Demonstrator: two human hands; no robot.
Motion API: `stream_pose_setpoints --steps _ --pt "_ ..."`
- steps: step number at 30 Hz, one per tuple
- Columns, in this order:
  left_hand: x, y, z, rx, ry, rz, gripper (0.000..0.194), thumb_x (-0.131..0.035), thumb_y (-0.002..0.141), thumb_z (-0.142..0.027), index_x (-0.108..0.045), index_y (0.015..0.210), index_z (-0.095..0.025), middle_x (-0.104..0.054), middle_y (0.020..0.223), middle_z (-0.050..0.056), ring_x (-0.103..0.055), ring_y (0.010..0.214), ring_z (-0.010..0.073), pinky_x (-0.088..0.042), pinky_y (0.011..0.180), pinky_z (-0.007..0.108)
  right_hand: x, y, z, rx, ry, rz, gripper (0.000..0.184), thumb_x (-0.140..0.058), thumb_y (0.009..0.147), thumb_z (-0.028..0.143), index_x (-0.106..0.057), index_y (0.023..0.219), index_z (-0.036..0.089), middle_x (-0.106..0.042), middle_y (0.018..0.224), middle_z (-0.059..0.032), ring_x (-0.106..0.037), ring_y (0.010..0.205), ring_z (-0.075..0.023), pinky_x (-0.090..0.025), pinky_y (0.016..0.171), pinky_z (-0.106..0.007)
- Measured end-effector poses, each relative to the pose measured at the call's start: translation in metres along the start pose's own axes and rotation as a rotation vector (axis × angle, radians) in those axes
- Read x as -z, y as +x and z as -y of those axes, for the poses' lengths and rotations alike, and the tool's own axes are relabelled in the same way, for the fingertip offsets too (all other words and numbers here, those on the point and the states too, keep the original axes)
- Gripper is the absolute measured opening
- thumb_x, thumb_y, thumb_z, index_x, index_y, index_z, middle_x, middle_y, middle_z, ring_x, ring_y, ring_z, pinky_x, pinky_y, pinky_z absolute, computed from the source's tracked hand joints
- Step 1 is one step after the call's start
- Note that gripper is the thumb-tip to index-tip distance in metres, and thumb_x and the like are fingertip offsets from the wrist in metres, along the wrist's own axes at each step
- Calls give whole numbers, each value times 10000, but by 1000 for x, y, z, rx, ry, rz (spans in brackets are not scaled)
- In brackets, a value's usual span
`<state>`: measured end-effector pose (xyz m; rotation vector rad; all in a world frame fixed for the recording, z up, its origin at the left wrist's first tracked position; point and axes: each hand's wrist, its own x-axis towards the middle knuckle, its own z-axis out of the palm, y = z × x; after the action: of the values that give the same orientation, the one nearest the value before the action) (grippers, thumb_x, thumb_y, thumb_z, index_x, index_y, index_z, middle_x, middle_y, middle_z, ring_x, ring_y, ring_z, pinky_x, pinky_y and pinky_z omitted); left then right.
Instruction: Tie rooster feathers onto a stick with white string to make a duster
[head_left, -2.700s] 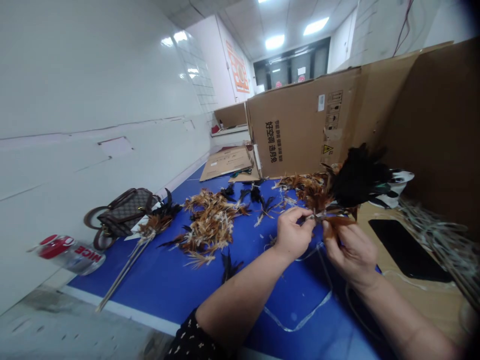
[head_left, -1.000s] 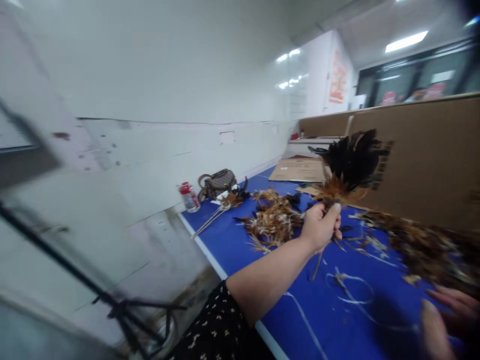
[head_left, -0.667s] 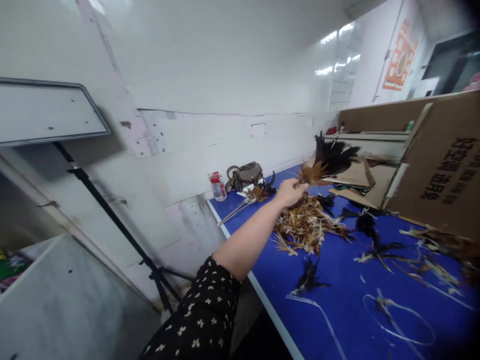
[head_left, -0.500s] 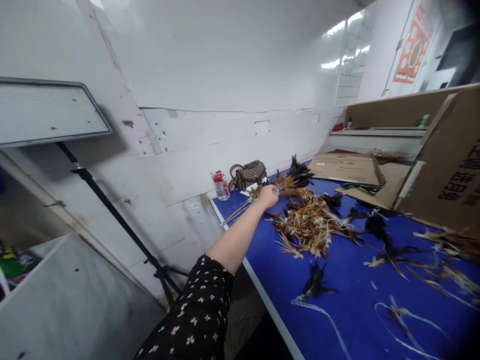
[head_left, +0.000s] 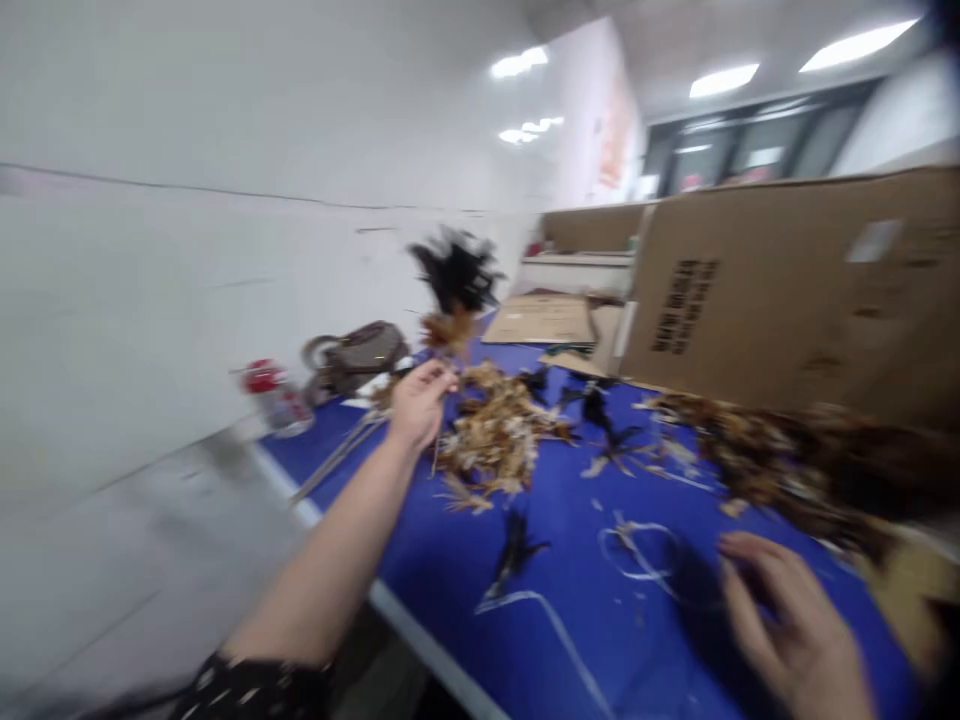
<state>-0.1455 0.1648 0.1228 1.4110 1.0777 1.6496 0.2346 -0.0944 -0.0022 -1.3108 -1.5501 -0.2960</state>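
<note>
The picture is blurred by motion. My left hand (head_left: 417, 400) is raised over the blue table (head_left: 570, 580), shut on the stem of a feather bundle (head_left: 453, 290) with black tips and a brown base that stands upright above my fingers. A pile of loose brown feathers (head_left: 495, 435) lies just right of that hand. My right hand (head_left: 787, 620) hovers low at the right, fingers spread, holding nothing, near a loop of thin white string (head_left: 637, 550).
A brown handbag (head_left: 360, 350) and a red-capped bottle (head_left: 274, 398) sit by the white wall. Thin sticks (head_left: 337, 455) lie at the table's left edge. A big cardboard box (head_left: 795, 290) stands behind more brown feathers (head_left: 795, 460). Flat cardboard (head_left: 541, 320) lies farther back.
My left hand carried the feather bundle out toward the handbag and sticks, then drew it back upright. My right hand let go of the bundle earlier and has come back into view.
</note>
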Motion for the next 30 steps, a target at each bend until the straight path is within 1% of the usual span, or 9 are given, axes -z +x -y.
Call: stream_pose_setpoints --steps 2,4,9,12,15,18,21,25,30 --pt "-36 -15 -26 -25 -465 103 240 -894 889 -337 -698 867 -200 -660 874 36 -568 738 127 -518 655 245 15 -3 6 24 -56 31 103 -661 1070 297 -724 1146 265 -768 1071 -63 -775 934 -236 -665 830 -373" --pt "-73 -38 -55 17 -698 273 243 -916 889 -367 -767 968 -192 -632 855 43 -542 706 127 -504 604 246 20 -4 13 -12 -31 73 168 -610 1090 224 -712 1213 278 -780 1112 -77 -783 1014 -243 -677 901 -377" --pt "-159 -121 -126 52 -903 533 311 -940 878 -424 -818 1061 -204 -637 777 19 -556 625 117 -507 567 265 23 -14 26 -106 32 97 511 -455 1148 265 -508 1657 285 -705 1440 -159 -764 1143 -271 -677 983 -449" --pt "-197 -160 -149 95 -1002 591 375 -937 875 -464 -795 1081 -185 -654 774 1 -594 618 102 -516 582 250 22 -22 27 -123 96 41 576 -420 1167 304 -403 1743 291 -694 1458 -164 -771 1059 -255 -681 939 -443" --pt "-214 -180 -158 134 -1032 563 369 -892 926 -462 -773 1112 -165 -670 801 -7 -614 626 84 -529 606 228 16 -27 26 -169 190 -34 509 -419 1180 338 -492 1677 262 -750 1302 -155 -759 834 -205 -683 801 -375" --pt "-217 -184 -156 109 -998 548 352 -850 969 -453 -777 1144 -157 -690 831 0 -636 639 82 -546 624 220 11 -29 29 -286 290 -157 327 -491 1170 364 -629 1439 239 -736 980 -81 -678 638 -161 -624 600 -284" --pt "-216 -178 -148 87 -953 533 364 -851 966 -458 -783 1153 -154 -703 829 3 -644 637 81 -551 621 208 9 -29 30 -398 386 -251 261 -610 1131 382 -598 1352 243 -715 978 -66 -669 639 -148 -620 586 -263" --pt "-225 -177 -138 130 -909 620 398 -879 922 -493 -774 1057 -133 -708 794 9 -635 600 87 -565 585 211 7 -31 24 -369 343 -211 448 -655 1107 400 -566 1513 233 -761 1190 -158 -758 757 -189 -669 654 -298" --pt "-246 -201 -132 275 -845 785 540 -892 858 -612 -751 1020 -117 -700 767 29 -628 584 106 -582 570 239 7 -34 17 -260 172 -141 222 -579 1135 350 -749 1218 235 -743 819 -51 -680 580 -163 -579 539 -244"
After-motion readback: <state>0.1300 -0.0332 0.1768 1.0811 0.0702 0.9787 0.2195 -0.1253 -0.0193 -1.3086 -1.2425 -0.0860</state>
